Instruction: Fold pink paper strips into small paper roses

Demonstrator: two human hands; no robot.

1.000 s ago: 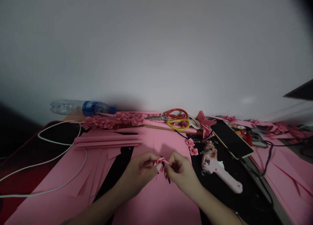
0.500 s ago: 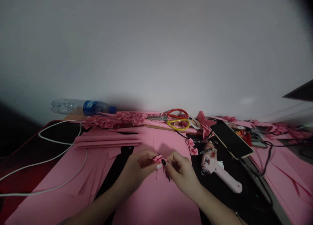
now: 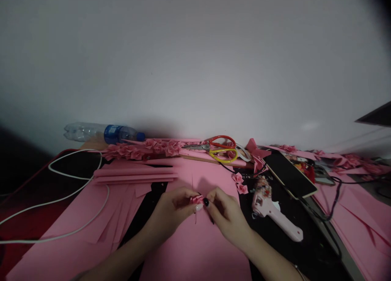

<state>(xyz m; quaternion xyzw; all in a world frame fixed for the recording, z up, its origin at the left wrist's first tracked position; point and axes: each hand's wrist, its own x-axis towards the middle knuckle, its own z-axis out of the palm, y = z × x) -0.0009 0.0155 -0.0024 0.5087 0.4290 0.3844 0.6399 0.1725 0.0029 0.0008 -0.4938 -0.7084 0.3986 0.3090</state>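
A small folded pink paper flower is held between my two hands, above a large pink paper sheet. My left hand pinches it from the left with thumb and fingers. From the right, the thumb and index finger of my right hand close on its edge. My fingertips hide part of the flower. Two more paper flowers lie just beyond my right hand. A pale pink glue gun rests on the dark surface to the right, its nozzle end crusted with residue.
Scissors with red and yellow handles lie at the back near the wall. A plastic bottle lies on its side at back left. A phone is at right. Rolled paper, loose sheets and a white cable cover the left.
My right thumb and fingers have shifted slightly at the flower's right edge, so less of the flower shows on that side. My left hand keeps its grip in nearly the same place.
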